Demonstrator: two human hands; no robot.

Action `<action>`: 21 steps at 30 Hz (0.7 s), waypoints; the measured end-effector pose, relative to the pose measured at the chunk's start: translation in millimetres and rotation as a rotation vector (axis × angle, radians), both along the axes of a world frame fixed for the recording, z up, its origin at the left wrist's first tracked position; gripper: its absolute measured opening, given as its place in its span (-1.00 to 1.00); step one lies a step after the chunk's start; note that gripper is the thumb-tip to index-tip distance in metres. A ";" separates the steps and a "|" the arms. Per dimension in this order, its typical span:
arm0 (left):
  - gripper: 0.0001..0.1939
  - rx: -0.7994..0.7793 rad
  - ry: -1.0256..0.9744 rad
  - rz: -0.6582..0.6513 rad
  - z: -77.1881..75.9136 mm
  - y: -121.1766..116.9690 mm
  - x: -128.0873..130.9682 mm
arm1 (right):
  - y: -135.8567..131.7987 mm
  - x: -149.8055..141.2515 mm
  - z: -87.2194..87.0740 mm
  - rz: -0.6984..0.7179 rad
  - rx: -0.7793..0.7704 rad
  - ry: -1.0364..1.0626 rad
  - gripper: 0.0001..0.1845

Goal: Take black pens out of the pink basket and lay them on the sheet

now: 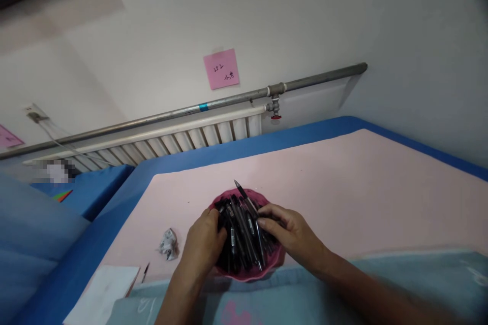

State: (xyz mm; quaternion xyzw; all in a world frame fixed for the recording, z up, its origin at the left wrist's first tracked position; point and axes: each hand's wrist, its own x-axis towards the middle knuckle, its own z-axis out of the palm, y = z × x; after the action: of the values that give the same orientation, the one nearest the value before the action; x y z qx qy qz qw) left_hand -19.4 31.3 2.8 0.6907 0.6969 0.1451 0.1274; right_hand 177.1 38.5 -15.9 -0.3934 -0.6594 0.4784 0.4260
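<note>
A pink basket (pixel 249 278) full of dark pens (pixel 240 231) stands near the front edge of the pink table mat. My right hand (pixel 287 228) reaches over its right side, thumb and fingers pinched on a pen (pixel 246 198) with a dark grip, whose tip points up and to the left. At the left rim, my left hand (pixel 206 236) has its fingers curled in among the pens. Its fingertips are partly hidden, so what they grip, if anything, cannot be made out.
A crumpled paper ball (pixel 168 244), a white sheet (pixel 102 292) and a thin pen (pixel 145 272) lie to the left. Light-blue cloth (pixel 412 274) covers the front edge. Behind the table are a radiator (pixel 198 137) and a pipe (pixel 160 118).
</note>
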 end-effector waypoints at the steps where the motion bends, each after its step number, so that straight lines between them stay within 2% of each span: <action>1: -0.90 0.008 -0.005 -0.002 -0.4 0.1 -0.4 | 0.0 -0.1 -0.2 0.001 -0.002 0.004 -0.84; 9: -0.91 0.002 0.073 0.033 -2.6 1.4 -0.6 | 0.3 1.2 -0.9 0.005 0.018 -0.015 -0.83; 12: -0.92 0.019 0.009 0.039 0.4 1.9 -2.8 | 0.1 1.3 -0.7 0.006 0.026 -0.026 -0.83; 15: -0.96 0.021 -0.294 0.093 8.8 1.6 -8.5 | -0.4 1.0 0.9 0.006 0.045 -0.060 -0.83; 19: -0.84 0.023 -0.998 0.217 21.7 1.4 -15.5 | -1.7 0.2 2.3 0.006 0.113 -0.183 -0.84; 21: -0.75 0.020 -1.271 0.273 24.5 2.7 -17.6 | -2.4 -0.3 1.2 0.015 0.155 -0.238 -0.85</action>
State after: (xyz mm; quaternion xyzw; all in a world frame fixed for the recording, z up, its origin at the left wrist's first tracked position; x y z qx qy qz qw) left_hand -37.1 33.9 27.3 0.3765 0.5657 0.5470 0.4888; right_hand 176.8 36.2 -14.7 -0.4081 -0.7433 0.3793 0.3702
